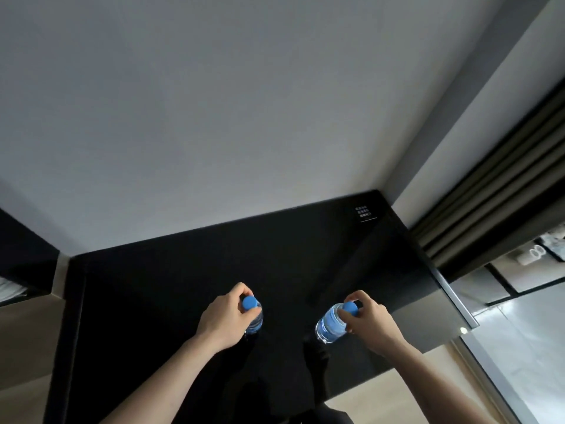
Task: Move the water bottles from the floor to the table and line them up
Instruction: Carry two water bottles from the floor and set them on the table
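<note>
While both arms reach out over the black surface point(183, 270), each hand has a bottle by its top. Seen from the head camera, the left hand point(224, 316) curls its fingers round the blue cap and neck of the left bottle point(255, 319), which stands nearly upright, its base at or just above the surface; I cannot tell whether it is touching. The right hand point(370, 319) pinches the cap of the right bottle point(331, 324) in the same way, so both grips are closed on their bottles. That right bottle is the one to watch: its long axis is tilted, the cap leaning toward the right hand and the base swung in toward the left bottle, so the body lies down and to the left of the grip. Taking the left bottle as the mark, the right one sits well apart from it to the right, at about the same depth from the near edge. My guess is that the coming move is to bring the right bottle upright and set it down level with its neighbour. A small white label point(363, 212) sits far back from the left bottle, near the surface's rear corner by the wall point(244, 117).
</note>
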{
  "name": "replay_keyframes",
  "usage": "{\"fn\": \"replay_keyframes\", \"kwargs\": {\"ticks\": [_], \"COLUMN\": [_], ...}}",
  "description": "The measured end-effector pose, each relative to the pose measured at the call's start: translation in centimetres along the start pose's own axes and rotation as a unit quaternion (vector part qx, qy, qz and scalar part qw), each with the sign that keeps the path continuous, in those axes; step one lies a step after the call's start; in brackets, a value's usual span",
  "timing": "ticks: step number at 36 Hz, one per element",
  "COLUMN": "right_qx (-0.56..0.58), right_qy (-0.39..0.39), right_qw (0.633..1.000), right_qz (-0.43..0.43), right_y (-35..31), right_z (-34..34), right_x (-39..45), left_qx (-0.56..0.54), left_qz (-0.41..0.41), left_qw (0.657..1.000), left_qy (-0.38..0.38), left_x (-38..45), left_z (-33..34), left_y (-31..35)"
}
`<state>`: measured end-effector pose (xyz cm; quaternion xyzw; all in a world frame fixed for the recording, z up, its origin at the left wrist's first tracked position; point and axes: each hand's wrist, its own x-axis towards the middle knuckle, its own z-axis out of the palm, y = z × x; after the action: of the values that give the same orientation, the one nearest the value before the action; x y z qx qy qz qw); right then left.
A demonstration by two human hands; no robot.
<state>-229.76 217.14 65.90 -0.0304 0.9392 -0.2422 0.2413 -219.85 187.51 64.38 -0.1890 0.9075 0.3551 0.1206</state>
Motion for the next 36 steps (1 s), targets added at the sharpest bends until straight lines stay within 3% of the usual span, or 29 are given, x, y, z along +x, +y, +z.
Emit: {"fn": "replay_keyframes", "kwargs": {"ticks": [10, 23, 29, 36], "right_qx": [-0.101, -0.101, -0.095, -0.098], "right_qy": [-0.006, -0.096, -0.084, -0.044], "right_qw": [0.993, 0.970, 0.967, 0.971], "right_qz": [-0.058, -0.198, -0.221, -0.212], "right_y": [-0.4, 4.7, 5.9, 6.5], "right_z": [-3.1, -9.2, -12.7, -17.3], "right_x": [3.8, 12.7, 17.2, 23.1], "left_qx": [0.003, -0.008, 0.022, 0.051], "left_qz": [0.002, -0.085, -0.113, -0.093], "left_qw": [1.000, 0.994, 0.990, 0.992], "left_qy": [-0.010, 0.073, 0.079, 0.066], "left_x": [3.9, 8.3, 12.2, 18.0], "left_z": [2.9, 9.9, 12.1, 13.5], "left_y": [4.5, 13.5, 18.4, 23.5]}}
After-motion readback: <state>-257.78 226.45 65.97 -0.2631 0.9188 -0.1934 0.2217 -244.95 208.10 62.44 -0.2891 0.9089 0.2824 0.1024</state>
